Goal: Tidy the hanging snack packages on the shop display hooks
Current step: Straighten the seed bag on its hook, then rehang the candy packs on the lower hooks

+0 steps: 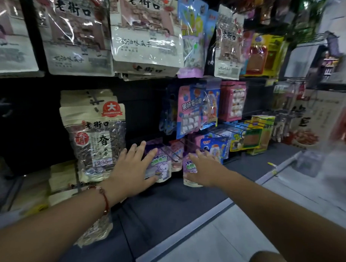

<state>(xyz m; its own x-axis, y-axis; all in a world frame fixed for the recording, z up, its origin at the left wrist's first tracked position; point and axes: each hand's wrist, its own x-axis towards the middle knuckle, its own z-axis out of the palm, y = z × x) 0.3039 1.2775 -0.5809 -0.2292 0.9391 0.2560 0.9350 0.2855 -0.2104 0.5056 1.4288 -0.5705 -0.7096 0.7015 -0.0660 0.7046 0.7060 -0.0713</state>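
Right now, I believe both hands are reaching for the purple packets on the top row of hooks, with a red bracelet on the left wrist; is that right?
Not quite: the purple packets hang on the bottom row, not the top. The head view shows the left hand and right hand reaching there, and the red bracelet on the left wrist.

Left hand [134,166] flat on purple pouch [160,165] — right hand [203,168] touching neighbouring pouch [189,168]

We're in a shop: a dark display wall [143,102] hangs thick with snack bags [146,34] on wire hooks [230,131], candy packs [190,112] in rows, pale tiled floor [213,240] below.
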